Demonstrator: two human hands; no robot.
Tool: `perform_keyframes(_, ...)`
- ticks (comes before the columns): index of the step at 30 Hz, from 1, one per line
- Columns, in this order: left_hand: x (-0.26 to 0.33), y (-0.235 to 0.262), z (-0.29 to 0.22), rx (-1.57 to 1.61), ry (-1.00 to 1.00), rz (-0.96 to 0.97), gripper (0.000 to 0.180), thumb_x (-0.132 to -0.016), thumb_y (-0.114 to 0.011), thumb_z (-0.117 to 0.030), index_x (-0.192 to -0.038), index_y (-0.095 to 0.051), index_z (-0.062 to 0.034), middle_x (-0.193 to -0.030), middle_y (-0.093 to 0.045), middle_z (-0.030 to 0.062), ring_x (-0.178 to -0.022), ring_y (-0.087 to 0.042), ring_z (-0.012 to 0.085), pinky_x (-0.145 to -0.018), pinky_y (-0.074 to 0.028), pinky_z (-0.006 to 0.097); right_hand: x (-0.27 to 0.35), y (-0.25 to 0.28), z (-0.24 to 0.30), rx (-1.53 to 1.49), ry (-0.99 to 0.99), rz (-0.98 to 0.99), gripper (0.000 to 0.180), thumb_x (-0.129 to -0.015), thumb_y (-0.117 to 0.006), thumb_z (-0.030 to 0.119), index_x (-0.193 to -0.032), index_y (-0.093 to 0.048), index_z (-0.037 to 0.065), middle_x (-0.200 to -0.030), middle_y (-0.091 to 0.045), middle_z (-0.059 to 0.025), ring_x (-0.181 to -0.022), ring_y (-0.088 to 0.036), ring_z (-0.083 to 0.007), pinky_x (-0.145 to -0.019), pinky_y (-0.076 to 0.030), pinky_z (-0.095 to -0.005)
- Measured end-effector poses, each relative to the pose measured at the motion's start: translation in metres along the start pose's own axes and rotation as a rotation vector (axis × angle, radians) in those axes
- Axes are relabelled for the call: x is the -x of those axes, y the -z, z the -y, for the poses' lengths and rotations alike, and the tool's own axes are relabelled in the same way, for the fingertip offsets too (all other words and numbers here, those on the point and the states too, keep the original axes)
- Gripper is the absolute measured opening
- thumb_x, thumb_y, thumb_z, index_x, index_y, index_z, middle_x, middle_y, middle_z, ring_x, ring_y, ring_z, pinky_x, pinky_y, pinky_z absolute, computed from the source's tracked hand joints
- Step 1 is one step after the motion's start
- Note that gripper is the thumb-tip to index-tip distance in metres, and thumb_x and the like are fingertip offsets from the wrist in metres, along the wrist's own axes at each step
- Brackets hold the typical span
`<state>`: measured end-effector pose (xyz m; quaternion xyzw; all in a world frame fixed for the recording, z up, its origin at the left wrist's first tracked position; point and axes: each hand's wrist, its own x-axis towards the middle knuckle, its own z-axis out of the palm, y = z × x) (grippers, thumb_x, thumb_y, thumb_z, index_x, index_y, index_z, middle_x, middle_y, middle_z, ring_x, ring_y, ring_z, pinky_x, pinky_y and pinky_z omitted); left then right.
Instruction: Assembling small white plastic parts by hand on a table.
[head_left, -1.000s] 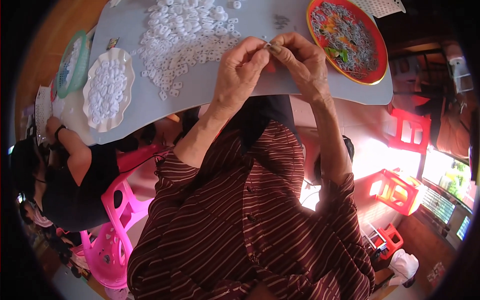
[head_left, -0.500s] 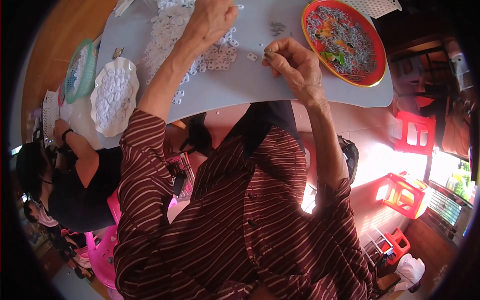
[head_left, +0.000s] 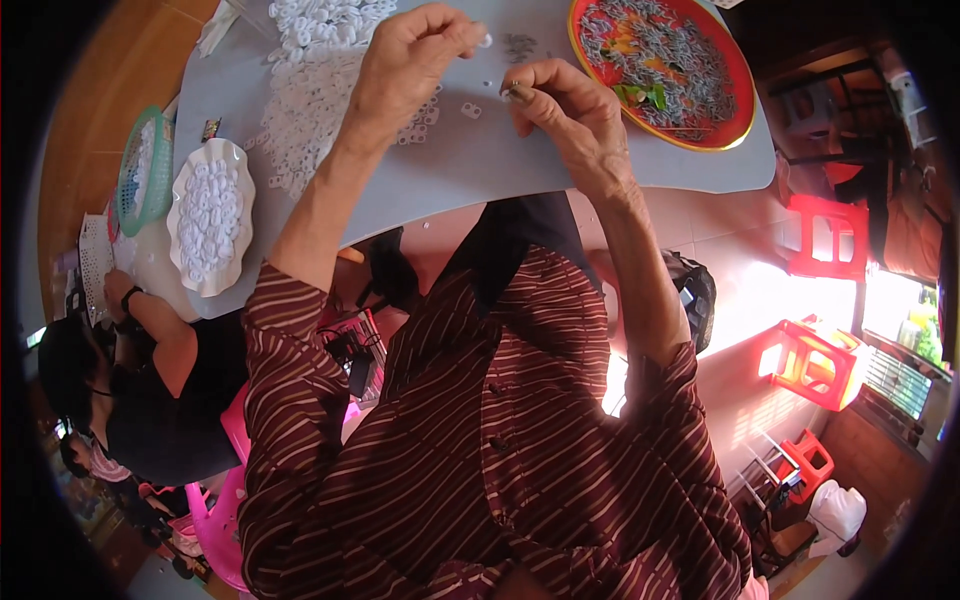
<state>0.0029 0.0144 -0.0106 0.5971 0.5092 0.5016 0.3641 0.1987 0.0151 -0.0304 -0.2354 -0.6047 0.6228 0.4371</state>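
My left hand (head_left: 412, 68) reaches over the table with its fingers pinched. A small white plastic piece (head_left: 486, 41) shows at its fingertips. Just to the right, my right hand (head_left: 578, 118) is closed in a pinch, thumb against forefinger. What it grips is tiny and mostly covered by the fingertips. One white two-holed plastic piece (head_left: 471, 110) lies on the table between the hands. Left of and under my left forearm spreads a heap of similar white pieces (head_left: 310, 105). A few small grey metal pins (head_left: 519, 46) lie beyond the right hand.
A red round tray (head_left: 745, 100) of grey screw-like pins stands at the right on the grey table (head_left: 420, 190). To the left are a white scalloped dish (head_left: 246, 215) of white pieces and a green basket (head_left: 160, 190). Another person (head_left: 160, 390) sits at left; red stools (head_left: 828, 238) stand right.
My left hand has come down and right, closer to my right hand, and a white plastic piece now shows at its fingertips. The right hand stays pinched. The whole view has shifted slightly.
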Motion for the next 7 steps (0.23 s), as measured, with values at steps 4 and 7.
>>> perform_keyframes(4,0.022,-0.025,-0.012,0.329,0.108,-0.004,0.019,-0.087,-0.062,-0.019,-0.089,-0.065,-0.0003,-0.074,-0.060,0.0018,-0.071,-0.055,0.0081,-0.067,-0.045,0.021,-0.001,0.003,-0.002,-0.170,0.012,-0.032,0.015,-0.088,-0.061,0.017,-0.094,-0.062,0.003,-0.079,-0.060,-0.0010,-0.069,-0.053,-0.0072,-0.064,-0.045,-0.0216)
perform_keyframes(7,0.028,-0.021,-0.006,0.405,0.132,-0.009,0.017,-0.087,-0.062,-0.018,-0.089,-0.065,-0.0022,-0.078,-0.062,0.0018,-0.073,-0.058,0.0109,-0.071,-0.045,0.021,-0.002,0.009,-0.008,-0.294,0.016,-0.039,0.016,-0.090,-0.059,0.017,-0.100,-0.061,0.005,-0.082,-0.061,-0.0015,-0.073,-0.056,-0.0099,-0.068,-0.046,-0.0215)
